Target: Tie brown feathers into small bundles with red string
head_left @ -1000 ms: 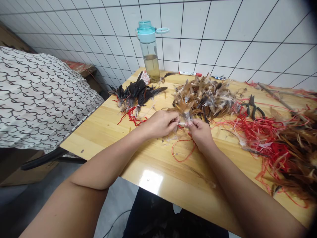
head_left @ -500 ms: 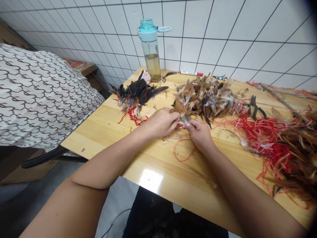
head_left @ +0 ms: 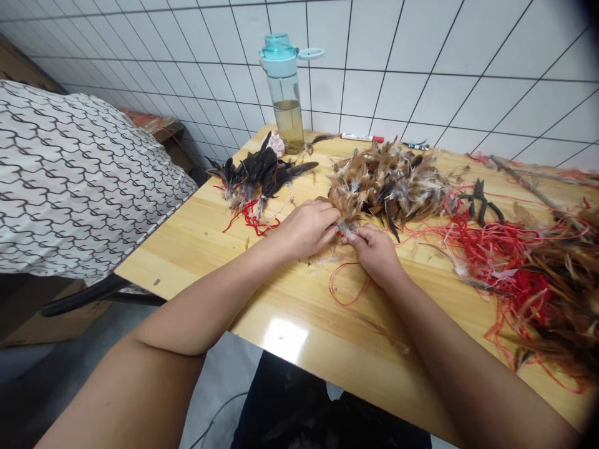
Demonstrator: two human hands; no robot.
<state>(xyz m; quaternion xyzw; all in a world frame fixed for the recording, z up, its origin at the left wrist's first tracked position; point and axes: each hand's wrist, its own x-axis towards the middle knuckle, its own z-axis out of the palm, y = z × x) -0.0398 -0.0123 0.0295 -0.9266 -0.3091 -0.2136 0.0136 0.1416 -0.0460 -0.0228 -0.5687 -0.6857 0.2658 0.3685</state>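
Between my two hands is a small bunch of brown feathers (head_left: pixel 347 219) with pale fluffy bases. My left hand (head_left: pixel 311 227) is closed on its left side, the fingertips partly hidden. From the right, my right hand (head_left: pixel 377 249) pinches the fluffy base between thumb and fingers. A loop of thin red string (head_left: pixel 345 304) trails onto the table below my right hand. Just behind the bunch lies a heap of brown and cream feathers (head_left: pixel 397 181). Black feather bunches (head_left: pixel 257 168) tied with red string lie to the left.
A water bottle (head_left: pixel 287 106) stands by the tiled wall, with a red marker (head_left: pixel 360 137) to its right. Pliers (head_left: pixel 481 204) lie near tangled red string (head_left: pixel 505 255) and more brown feathers (head_left: pixel 566 299) on the right. Patterned cloth (head_left: pixel 84 187) hangs beyond the table's left edge.
My left hand has shifted very slightly, its fingers a little further over the bunch. My right hand keeps its pinch in nearly the same place.
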